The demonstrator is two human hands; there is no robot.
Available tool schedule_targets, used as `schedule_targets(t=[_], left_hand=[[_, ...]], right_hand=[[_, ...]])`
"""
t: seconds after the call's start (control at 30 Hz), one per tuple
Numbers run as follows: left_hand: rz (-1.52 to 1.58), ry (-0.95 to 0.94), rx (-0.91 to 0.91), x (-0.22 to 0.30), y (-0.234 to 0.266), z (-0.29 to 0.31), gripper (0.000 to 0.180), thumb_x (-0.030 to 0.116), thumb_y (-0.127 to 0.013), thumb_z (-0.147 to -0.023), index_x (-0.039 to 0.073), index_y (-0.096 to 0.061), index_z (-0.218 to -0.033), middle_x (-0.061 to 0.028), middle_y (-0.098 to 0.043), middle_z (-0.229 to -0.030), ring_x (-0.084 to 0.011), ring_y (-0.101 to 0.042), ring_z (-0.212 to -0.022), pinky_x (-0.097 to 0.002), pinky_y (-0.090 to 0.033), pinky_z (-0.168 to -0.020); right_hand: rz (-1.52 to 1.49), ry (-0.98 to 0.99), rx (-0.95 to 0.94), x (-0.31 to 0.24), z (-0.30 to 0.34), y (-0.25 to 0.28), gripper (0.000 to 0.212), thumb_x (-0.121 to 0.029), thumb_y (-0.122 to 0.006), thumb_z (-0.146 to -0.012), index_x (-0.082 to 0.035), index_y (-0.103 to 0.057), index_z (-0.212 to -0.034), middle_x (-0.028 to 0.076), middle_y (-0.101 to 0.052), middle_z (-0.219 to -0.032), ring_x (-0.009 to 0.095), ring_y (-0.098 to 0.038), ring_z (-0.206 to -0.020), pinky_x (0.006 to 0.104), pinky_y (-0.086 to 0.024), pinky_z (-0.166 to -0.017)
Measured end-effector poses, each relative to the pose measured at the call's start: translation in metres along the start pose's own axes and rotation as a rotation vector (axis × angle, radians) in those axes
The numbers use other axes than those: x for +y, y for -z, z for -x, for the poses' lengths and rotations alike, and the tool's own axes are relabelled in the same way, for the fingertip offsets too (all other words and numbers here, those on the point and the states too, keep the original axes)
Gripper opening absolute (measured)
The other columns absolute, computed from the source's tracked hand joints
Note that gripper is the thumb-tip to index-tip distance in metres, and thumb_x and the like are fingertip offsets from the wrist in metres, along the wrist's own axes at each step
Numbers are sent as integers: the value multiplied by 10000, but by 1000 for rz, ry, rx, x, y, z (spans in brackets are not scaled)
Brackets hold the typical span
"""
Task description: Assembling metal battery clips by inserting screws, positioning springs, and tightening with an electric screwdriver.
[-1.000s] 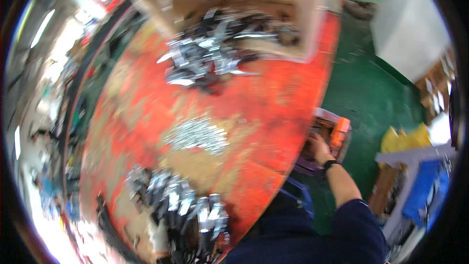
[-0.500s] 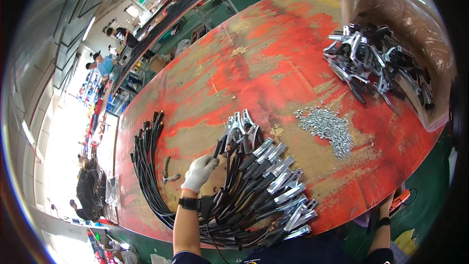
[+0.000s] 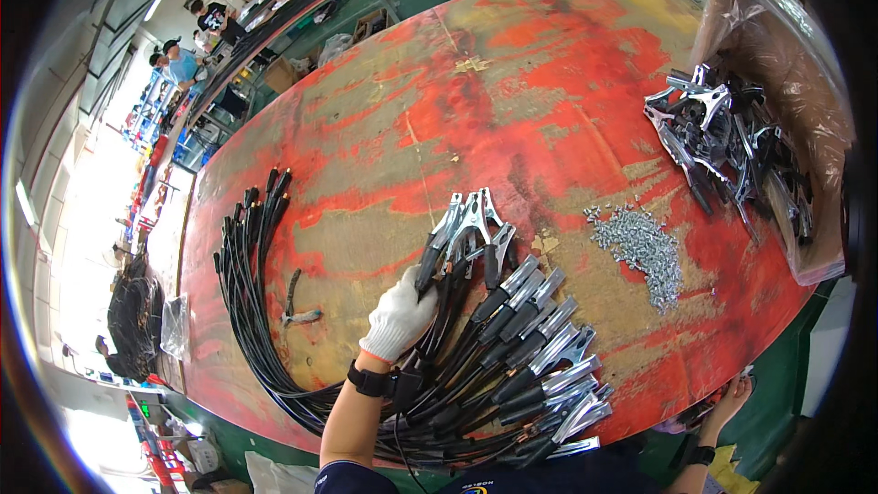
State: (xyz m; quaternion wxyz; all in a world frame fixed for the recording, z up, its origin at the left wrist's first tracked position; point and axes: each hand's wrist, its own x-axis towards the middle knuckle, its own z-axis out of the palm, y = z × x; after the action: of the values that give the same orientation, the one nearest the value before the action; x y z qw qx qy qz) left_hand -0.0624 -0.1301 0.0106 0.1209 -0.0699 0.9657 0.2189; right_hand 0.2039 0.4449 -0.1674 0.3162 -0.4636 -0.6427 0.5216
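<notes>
My left hand [image 3: 401,316], in a white knit glove, is closed round the black handle of a silver spring clamp [image 3: 445,227]. That clamp stands among other clamps at the top of a bundle of black cables [image 3: 343,402]. Right of the hand, several cable ends with silver clamps [image 3: 540,329] lie fanned out in a row. My bare right hand [image 3: 729,400] is low at the table's right front edge, beside a small grey metal piece [image 3: 748,370]. Its fingers are partly hidden, so I cannot make out their grip.
The large round table [image 3: 347,174] has worn red paint. A heap of small silver screws [image 3: 640,252] lies right of the clamps. Beyond it, loose clamps [image 3: 713,128] spill from a plastic-lined box [image 3: 796,101]. A small tool [image 3: 297,306] lies on the left. People [image 3: 178,64] stand far left.
My view has shifted, moving the table's contents in the picture. My left hand stays at the clamps. The orange tool beside my right hand is no longer visible.
</notes>
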Motion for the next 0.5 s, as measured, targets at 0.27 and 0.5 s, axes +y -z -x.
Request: schedule_targets(t=[0.27,0.5], left_hand=[[157,-36,-35,-11,-17,2,631,241,-603,-852,95,-313,-1393,-244,-615,-1099,-421,-604,-999,-469,-492,-846],[-6,-312,262,-7,-22,2,492,74,-547,-826,63,-417,-1300,-228,-604,-1081,-424,-580,-1013,-477,-467,-888]], right_hand=[[-152,122,121,-51,-1,-21,411,-227,-565,-964,-15,-409,-1279,98,-554,-1164,155,-553,-1013,287,-461,-856],[-124,179,181,-76,4,-21,428,-233,-552,-971,-23,-401,-1312,107,-529,-1238,179,-552,-1106,302,-457,-892]])
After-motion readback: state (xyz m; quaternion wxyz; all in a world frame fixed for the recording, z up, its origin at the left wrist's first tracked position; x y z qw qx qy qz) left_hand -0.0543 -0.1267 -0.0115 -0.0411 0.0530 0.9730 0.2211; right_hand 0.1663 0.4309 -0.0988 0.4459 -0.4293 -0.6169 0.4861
